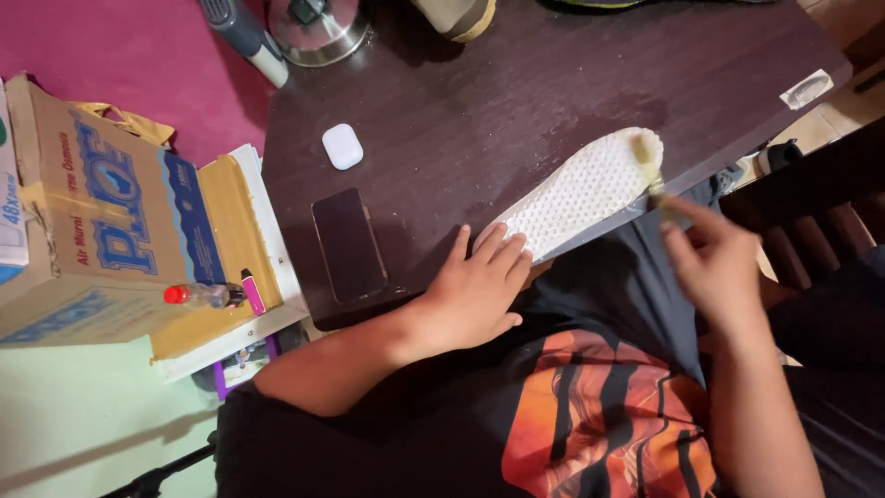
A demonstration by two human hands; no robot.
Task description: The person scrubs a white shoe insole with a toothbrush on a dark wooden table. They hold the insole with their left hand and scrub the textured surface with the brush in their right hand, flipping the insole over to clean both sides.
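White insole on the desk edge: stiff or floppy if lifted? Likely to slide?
The insole looks thin and perforated, so probably light and floppy if lifted by one end. It overhangs the desk edge and the left hand presses its heel, suggesting it would shift otherwise. The right hand works a small brush at its toe.

White dimpled foam insole [584, 192], dark matt wood-grain table [516, 101], glossy phone [348, 244]

dark wood table [479, 111], magenta floor [138, 55], cardboard box [92, 212] beside.
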